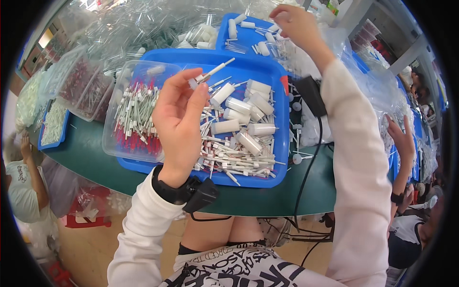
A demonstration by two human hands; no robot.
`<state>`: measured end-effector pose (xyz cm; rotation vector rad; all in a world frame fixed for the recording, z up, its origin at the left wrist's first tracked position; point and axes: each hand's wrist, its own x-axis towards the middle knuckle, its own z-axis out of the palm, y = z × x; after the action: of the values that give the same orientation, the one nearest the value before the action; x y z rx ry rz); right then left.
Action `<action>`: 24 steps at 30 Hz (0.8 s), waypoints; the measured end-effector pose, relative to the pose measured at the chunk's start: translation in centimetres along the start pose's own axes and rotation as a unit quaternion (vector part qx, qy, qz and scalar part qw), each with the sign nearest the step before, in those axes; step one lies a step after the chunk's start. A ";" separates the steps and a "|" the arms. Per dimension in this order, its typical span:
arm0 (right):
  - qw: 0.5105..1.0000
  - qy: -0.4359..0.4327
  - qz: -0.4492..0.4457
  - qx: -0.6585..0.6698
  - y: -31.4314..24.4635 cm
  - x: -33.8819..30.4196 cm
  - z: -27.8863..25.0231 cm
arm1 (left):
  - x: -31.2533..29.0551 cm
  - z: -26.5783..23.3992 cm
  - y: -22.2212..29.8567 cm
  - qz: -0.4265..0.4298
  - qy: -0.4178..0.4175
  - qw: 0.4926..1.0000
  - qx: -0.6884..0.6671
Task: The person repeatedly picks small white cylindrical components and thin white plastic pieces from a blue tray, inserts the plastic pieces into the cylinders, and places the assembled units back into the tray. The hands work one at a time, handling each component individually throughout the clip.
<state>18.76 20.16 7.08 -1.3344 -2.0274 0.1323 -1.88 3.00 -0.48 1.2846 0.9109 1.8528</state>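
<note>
My left hand [178, 115] is raised over the large blue tray [172, 56], thumb and fingertips pinching a thin white stick [221, 66] that points up and to the right. White cylinders with thin stems [237, 105] lie heaped in that tray. Below them is a pile of thin white sticks with small collars [234, 160]. Farther off, my right hand [300, 29] hangs above the right side of a smaller blue tray [224, 36]. Its fingers are curved and apart, and I see nothing between them. Small white cylinders [233, 28] and sticks lie in that smaller tray.
A clear plastic box [109, 138] of red and white sticks overlaps the large tray's left side. Clear tubes [143, 33] heap up behind. A black cable [306, 172] crosses the green table [308, 193]. Other people's hands [404, 138] show at both sides.
</note>
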 end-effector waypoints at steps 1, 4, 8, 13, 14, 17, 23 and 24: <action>0.997 0.004 0.009 0.071 -0.6 -1.0 -1.3 | 0.1 0.1 0.2 0.001 -0.012 1.000 0.001; 0.940 -0.073 0.093 0.321 -4.0 -5.9 -3.4 | -0.3 -0.9 0.5 -0.001 -0.022 0.999 0.026; 0.822 -0.158 0.185 0.514 -4.7 -12.8 -4.6 | -0.4 -0.2 0.2 -0.015 -0.034 0.999 0.003; 0.729 -0.226 0.239 0.601 -4.1 -16.3 -2.8 | -0.5 0.1 0.2 -0.030 -0.074 0.997 0.002; 0.726 -0.239 0.233 0.602 -3.9 -16.6 -2.7 | -0.6 0.0 0.3 -0.037 -0.086 0.996 0.004; 0.744 -0.259 0.209 0.579 -3.4 -17.2 -1.8 | -0.5 0.0 0.6 -0.061 -0.122 0.991 0.014; 0.806 -0.246 0.187 0.504 -4.0 -18.3 -1.1 | -1.1 0.1 0.7 -0.092 -0.175 0.980 0.035; 0.827 -0.241 0.184 0.474 -4.1 -18.5 -1.0 | -1.2 0.1 0.9 -0.095 -0.179 0.978 0.042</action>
<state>20.42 2.47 0.49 -1.0227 -1.5968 1.5695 -1.59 1.57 -0.26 1.4679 0.8861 1.3895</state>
